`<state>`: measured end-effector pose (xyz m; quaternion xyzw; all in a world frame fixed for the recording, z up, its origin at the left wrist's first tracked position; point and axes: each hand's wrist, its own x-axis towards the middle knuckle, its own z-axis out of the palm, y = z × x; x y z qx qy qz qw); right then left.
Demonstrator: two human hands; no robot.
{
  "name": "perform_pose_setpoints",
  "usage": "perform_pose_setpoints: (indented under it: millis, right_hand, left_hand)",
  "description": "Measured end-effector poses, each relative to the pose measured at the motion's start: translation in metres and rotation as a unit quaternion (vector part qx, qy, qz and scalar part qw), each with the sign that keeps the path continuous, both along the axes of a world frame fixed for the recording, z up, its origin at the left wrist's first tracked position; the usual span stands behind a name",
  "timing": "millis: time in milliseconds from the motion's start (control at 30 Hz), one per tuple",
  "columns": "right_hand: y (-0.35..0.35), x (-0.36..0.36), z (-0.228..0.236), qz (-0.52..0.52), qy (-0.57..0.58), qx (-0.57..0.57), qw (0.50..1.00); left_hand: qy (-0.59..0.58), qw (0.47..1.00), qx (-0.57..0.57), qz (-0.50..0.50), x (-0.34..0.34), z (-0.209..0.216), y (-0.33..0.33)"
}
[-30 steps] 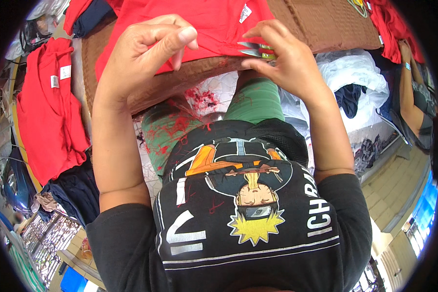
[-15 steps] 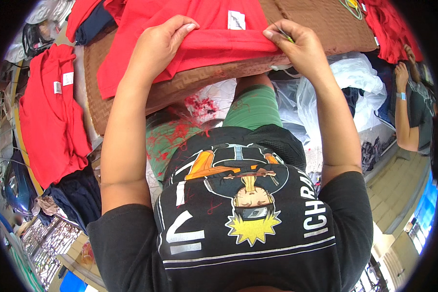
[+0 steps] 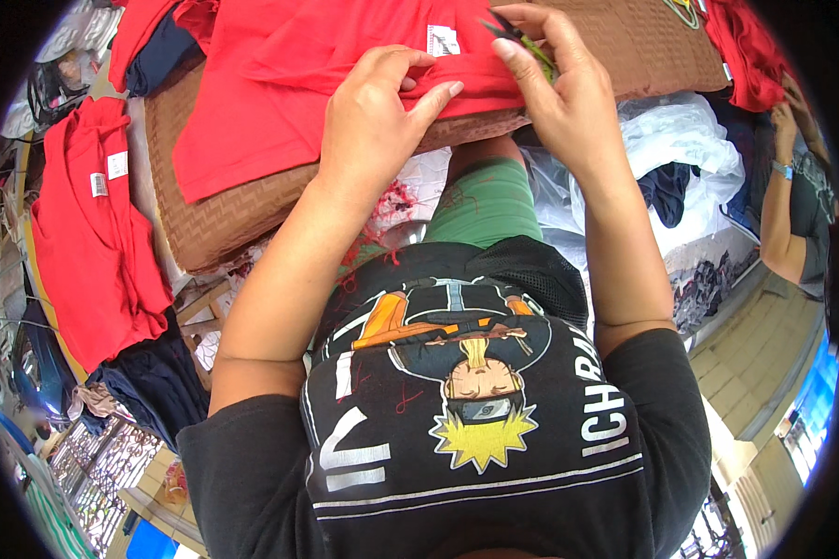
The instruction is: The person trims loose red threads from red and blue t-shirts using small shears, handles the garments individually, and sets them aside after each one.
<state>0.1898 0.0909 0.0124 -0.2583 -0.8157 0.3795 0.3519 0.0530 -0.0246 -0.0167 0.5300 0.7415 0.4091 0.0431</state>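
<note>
A red garment (image 3: 270, 88) with a white label (image 3: 443, 40) lies on a brown-covered padded surface (image 3: 224, 219) in front of me. My left hand (image 3: 373, 116) rests at the garment's near edge, its thumb and forefinger apart and its other fingers partly hidden. A small pair of thread snips (image 3: 541, 61), yellow-green with a dark pointed blade, sits in my right hand (image 3: 573, 102). The blade points left over the cloth, beside the label. Whether the right fingertips also touch the garment is hard to tell.
More red garments (image 3: 93, 242) with tags hang at the left over dark blue cloth (image 3: 149, 377). Clear plastic wrapping (image 3: 671, 140) lies at the right. Beyond it, another person's arm (image 3: 778, 210) shows near another red pile (image 3: 750, 56). Red thread scraps (image 3: 391, 205) lie below the padded edge.
My left hand has let go of the stretched hem and moved right, toward my right hand. The snips have turned into view, and the garment's near edge has slackened and bunched.
</note>
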Motion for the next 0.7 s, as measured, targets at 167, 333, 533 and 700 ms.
perform_pose_setpoints:
  millis: [167, 333, 533, 700]
  right_hand:
    - [-0.004, -0.005, -0.017, 0.058, -0.073, -0.034, 0.995]
    - [-0.001, 0.0, -0.026, 0.071, -0.072, -0.037, 0.994]
    - [0.0, 0.002, -0.027, 0.099, -0.085, 0.034, 0.991]
    - [-0.006, 0.002, -0.018, 0.084, -0.136, 0.069, 0.985]
  left_hand:
    - [-0.012, 1.0, 0.006, 0.005, -0.002, -0.002, 0.003]
    - [-0.058, 0.998, -0.011, 0.005, -0.014, 0.001, 0.002]
    - [-0.114, 0.992, -0.054, 0.019, -0.015, 0.002, 0.005]
    - [-0.116, 0.992, -0.054, 0.018, -0.015, 0.004, 0.005]
